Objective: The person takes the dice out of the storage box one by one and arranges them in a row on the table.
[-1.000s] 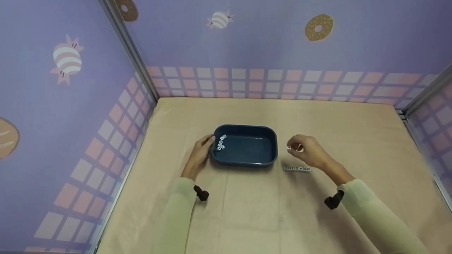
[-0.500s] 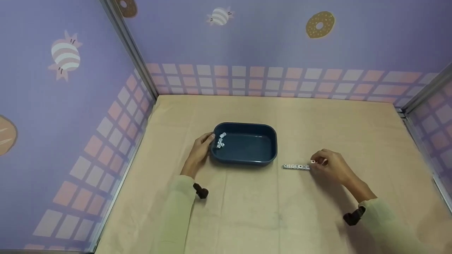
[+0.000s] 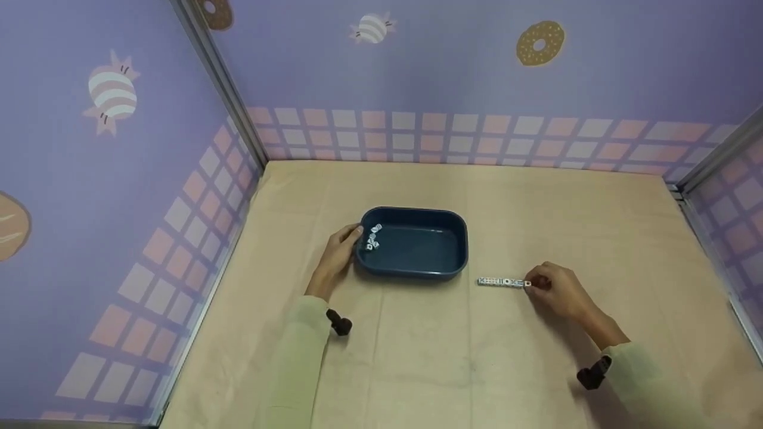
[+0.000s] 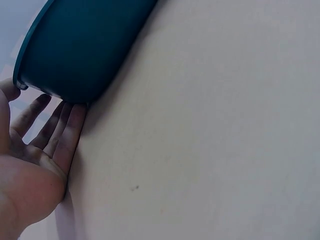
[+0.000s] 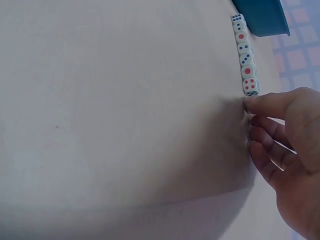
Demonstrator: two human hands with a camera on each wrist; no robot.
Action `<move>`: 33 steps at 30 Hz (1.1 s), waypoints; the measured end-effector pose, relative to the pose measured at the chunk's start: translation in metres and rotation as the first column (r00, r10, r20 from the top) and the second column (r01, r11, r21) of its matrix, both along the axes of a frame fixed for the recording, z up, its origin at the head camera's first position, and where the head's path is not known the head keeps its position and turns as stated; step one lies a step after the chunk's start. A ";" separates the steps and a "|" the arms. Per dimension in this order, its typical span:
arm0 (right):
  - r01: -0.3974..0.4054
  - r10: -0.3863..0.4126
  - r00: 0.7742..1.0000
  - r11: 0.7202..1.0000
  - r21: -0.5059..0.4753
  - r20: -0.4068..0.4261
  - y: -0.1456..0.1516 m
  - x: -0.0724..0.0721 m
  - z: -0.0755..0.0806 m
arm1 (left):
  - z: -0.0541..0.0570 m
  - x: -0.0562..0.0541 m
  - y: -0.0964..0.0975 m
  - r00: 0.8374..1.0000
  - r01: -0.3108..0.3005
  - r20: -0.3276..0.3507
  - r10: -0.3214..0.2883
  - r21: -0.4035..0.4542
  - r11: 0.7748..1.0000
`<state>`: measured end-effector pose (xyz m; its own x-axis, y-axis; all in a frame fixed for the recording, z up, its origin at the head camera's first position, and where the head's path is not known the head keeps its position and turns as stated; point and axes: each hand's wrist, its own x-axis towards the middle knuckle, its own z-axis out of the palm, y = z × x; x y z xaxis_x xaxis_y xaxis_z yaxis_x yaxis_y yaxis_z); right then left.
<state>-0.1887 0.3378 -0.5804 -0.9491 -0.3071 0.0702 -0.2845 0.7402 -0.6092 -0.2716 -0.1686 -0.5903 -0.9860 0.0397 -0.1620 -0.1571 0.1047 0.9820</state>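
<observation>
A dark blue rectangular basin (image 3: 417, 271) stands at the middle of the table in the head view. At its left end my left hand (image 3: 338, 257) grips it, thumb at the rim and fingers against the outer wall, as the left wrist view shows. Several white dice (image 3: 372, 238) lie inside by the left wall. Right of the basin is a straight row of dice (image 3: 498, 282) with red and blue pips. My right hand (image 3: 560, 290) pinches a die (image 3: 527, 284) at the row's right end; in the right wrist view the fingertips partly hide that end.
A beige cloth (image 3: 417, 351) covers the table. Purple patterned panels (image 3: 417, 71) stand at the back and left, with another at the right edge. A dark wrist camera (image 3: 594, 373) sits on the right sleeve, and another wrist camera (image 3: 339, 322) on the left.
My right hand, with a die, has moved right and toward me from beside the basin, then lowered the die to the row's right end. My left hand stays at the basin.
</observation>
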 end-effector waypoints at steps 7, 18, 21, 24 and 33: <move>-0.011 0.011 1.000 1.000 0.002 -0.024 0.000 -0.002 -0.004 | 0.001 0.000 0.001 1.000 0.003 0.009 -0.004 0.050 0.999; -0.003 0.003 1.000 1.000 -0.021 0.008 -0.002 0.001 -0.007 | 0.000 0.001 0.000 0.999 0.017 -0.029 -0.018 -0.024 1.000; 0.014 -0.014 1.000 1.000 -0.026 0.013 -0.003 0.001 -0.007 | 0.000 0.001 0.000 0.999 0.025 -0.037 -0.026 -0.030 0.999; 0.020 -0.020 1.000 0.999 -0.031 0.005 -0.003 0.001 -0.009 | 0.000 0.001 0.000 0.999 0.028 -0.040 -0.029 -0.042 0.999; 0.034 -0.033 0.999 0.996 -0.078 0.003 -0.002 0.000 -0.015 | -0.001 -0.001 -0.001 0.999 0.034 -0.042 -0.035 -0.024 0.999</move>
<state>-0.1890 0.3354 -0.5953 -0.9589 -0.2687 0.0910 -0.2592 0.6996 -0.6658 -0.2723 -0.1701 -0.5917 -0.9901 0.0701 -0.1214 -0.1114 0.1318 0.9850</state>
